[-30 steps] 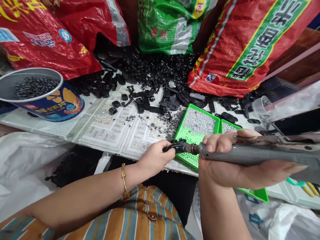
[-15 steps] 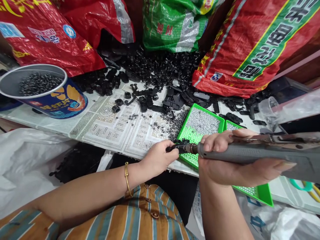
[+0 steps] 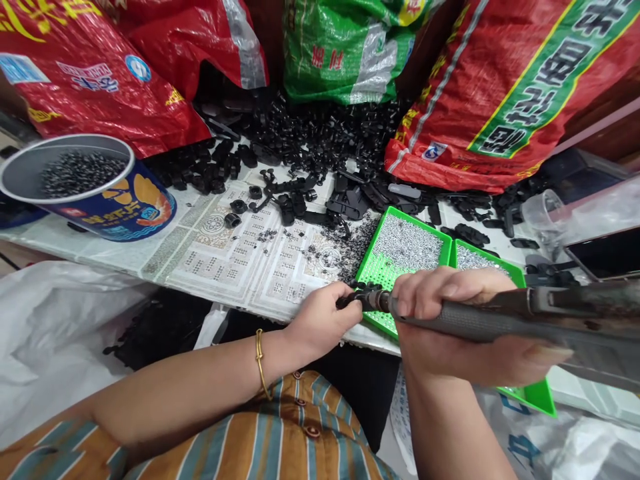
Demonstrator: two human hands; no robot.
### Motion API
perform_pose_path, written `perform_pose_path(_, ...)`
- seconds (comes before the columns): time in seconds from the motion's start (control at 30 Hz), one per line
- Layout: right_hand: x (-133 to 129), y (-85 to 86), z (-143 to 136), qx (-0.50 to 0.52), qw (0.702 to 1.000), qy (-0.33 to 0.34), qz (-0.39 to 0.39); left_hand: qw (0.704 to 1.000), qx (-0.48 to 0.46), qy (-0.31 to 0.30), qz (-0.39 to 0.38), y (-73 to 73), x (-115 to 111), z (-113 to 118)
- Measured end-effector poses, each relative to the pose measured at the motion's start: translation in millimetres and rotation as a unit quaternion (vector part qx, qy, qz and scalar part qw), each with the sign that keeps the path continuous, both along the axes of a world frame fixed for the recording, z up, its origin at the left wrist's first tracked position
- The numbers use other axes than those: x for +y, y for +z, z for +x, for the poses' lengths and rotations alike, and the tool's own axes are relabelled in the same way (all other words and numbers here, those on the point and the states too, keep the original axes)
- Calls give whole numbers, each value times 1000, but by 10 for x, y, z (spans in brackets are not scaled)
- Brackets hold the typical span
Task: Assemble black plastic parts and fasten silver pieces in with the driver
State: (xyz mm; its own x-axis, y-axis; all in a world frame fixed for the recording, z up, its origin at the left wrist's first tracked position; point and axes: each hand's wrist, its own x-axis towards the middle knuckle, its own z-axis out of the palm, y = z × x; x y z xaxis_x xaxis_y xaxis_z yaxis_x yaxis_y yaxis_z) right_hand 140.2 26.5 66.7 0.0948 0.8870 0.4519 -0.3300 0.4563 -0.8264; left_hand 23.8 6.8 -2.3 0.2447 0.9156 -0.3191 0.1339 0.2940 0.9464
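Observation:
Between the thumb and fingers of my left hand (image 3: 325,319) is a small black plastic part (image 3: 356,297), partly covered by the fingertips. My right hand (image 3: 450,320) is wrapped round a grey electric screwdriver (image 3: 480,325), whose body runs off to the right edge. Its metal tip meets the black part, though the exact contact point is too small to make out. Under the tool lies a green tray (image 3: 361,257) with perforated compartments, holding many small silvery screws (image 3: 407,243).
Black plastic parts (image 3: 320,133) are heaped at the back, before red (image 3: 475,100) and green (image 3: 345,53) sacks. A blue tub (image 3: 135,210) of small dark pieces stands left. A clear cup (image 3: 543,212) and a dark-screened device (image 3: 607,253) are at right.
The screwdriver's rear end has dipped slightly, and my right hand has shifted a little with it. My left hand and the black part have moved slightly right. Both grips stay the same.

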Motion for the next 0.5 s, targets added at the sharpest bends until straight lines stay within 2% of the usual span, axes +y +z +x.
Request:
perform_pose_path(0.17,10,-31,-17,-9,1000,-10,15,1000,2,2,-2,-18,13,13)
perform_pose_path(0.27,-22,70,55,-16,999,-42,-3,1000,-8,-11,-14,-10,31,-22)
perform_pose_path(0.33,-78,171,172,-39,993,-108,-12,999,-27,-25,-31,3,39,-68)
perform_pose_path(0.4,-144,223,331,-67,976,-208,-5,996,-58,-33,-54,15,36,-117)
perform_pose_path(0.5,-199,123,596,-93,943,-319,1,988,-115,-27,-103,34,9,-160)
